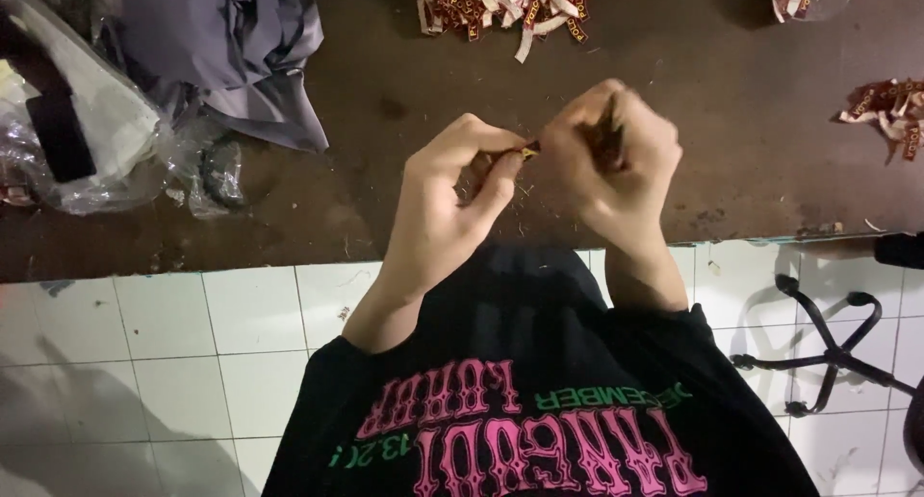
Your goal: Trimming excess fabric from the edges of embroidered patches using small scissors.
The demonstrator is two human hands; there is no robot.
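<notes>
- Head view: the dark brown table point(318, 218) ends in an edge above the white tiled floor point(173, 362); bare tabletop lies between the hands and the heaped labels point(500, 6).
- Grey cloth point(241, 45) lies crumpled beside crinkled clear plastic bags point(87, 141).
- Left hand point(448, 203) and right hand point(606, 155) meet, fingertips closed, pinching a tiny yellowish piece point(528, 152) above the table.
</notes>
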